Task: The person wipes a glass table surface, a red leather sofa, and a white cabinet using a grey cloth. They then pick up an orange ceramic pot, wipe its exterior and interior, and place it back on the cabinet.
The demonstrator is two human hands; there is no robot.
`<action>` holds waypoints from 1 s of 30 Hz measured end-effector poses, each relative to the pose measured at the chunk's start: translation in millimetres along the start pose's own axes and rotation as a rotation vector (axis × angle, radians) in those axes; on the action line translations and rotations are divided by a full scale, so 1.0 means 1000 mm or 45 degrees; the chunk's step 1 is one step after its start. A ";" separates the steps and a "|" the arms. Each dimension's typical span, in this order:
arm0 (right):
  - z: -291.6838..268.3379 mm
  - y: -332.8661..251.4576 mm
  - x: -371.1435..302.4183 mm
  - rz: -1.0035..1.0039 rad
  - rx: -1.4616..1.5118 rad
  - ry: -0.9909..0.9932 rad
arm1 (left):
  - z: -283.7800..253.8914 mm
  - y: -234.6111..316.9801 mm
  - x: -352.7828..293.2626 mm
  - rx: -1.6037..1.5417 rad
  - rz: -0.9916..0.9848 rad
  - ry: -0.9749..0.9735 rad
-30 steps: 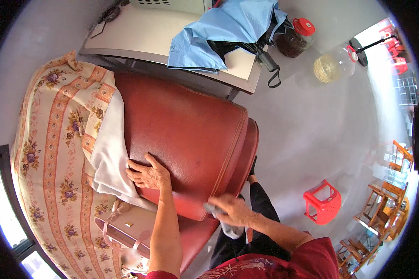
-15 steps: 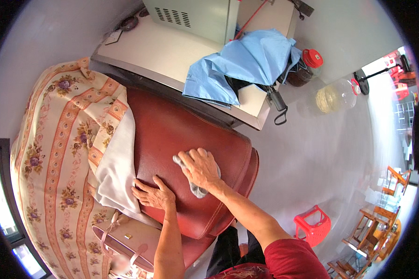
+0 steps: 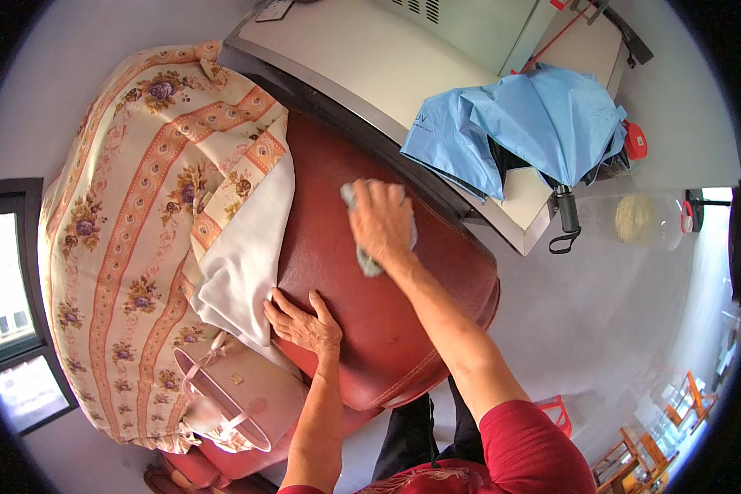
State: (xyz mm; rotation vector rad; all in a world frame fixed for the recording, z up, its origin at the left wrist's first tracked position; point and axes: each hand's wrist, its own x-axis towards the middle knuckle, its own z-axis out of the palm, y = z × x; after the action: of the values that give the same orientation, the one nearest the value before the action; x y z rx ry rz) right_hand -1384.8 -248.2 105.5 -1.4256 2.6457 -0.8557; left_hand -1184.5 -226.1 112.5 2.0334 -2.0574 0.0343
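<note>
A reddish-brown leather sofa (image 3: 337, 214) fills the middle. My right hand (image 3: 381, 218) presses a grey cloth (image 3: 370, 262) against its surface, toward the cabinet side; the fingers lie over the cloth and cover most of it. My left hand (image 3: 307, 323) rests flat on the leather with fingers spread, beside the turned-back white underside (image 3: 243, 255) of a flowered cover (image 3: 132, 222). That cover, striped cream and orange, drapes over the left part of the sofa. Below my left hand, a pale pink handbag (image 3: 247, 379) leans by the cover.
A white-topped cabinet (image 3: 337, 49) runs along the far side, bearing a grey metal box (image 3: 469, 29) and a folded blue umbrella (image 3: 523, 123). Right of it stand a red-lidded jar (image 3: 636, 142) and a clear plastic jug (image 3: 646, 218). A red plastic stool (image 3: 558, 412) is partly hidden behind my right arm.
My right hand has slid the cloth farther up the leather, toward the cabinet. My left hand stays at the cover's edge. The whole view has shifted and turned somewhat.
</note>
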 end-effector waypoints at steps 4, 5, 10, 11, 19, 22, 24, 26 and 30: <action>-0.022 -0.041 -0.064 -0.490 0.055 -0.155 | 0.006 -0.009 -0.001 -0.023 0.068 0.037; -0.031 -0.048 -0.083 -0.592 0.061 -0.222 | 0.010 -0.017 -0.001 -0.051 0.098 0.053; -0.066 -0.046 -0.152 -0.612 0.048 -0.290 | 0.023 -0.033 0.003 -0.019 0.007 -0.028; -0.073 -0.039 -0.163 -0.646 0.048 -0.303 | 0.021 -0.030 0.004 -0.043 -0.011 -0.087; -0.131 0.022 -0.234 -0.503 0.156 -0.313 | -0.018 -0.029 0.014 -0.187 0.073 -0.606; -0.143 0.056 -0.263 -0.216 0.272 -0.394 | -0.025 -0.054 0.013 -0.276 0.241 -0.707; -0.159 0.086 -0.289 0.193 0.348 -0.667 | -0.037 -0.073 -0.002 -0.294 0.290 -0.739; -0.194 0.126 -0.310 0.652 0.289 -0.851 | -0.041 -0.080 -0.012 -0.330 0.251 -0.739; -0.262 0.211 -0.371 1.132 0.248 -0.566 | -0.027 -0.046 0.008 -0.642 0.085 -0.549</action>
State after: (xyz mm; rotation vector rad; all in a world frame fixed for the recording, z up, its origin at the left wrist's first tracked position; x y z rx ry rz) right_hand -1399.4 251.5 141.7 -0.2487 2.3538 -0.5653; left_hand -1134.7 -229.6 132.8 1.7560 -2.0766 -0.8877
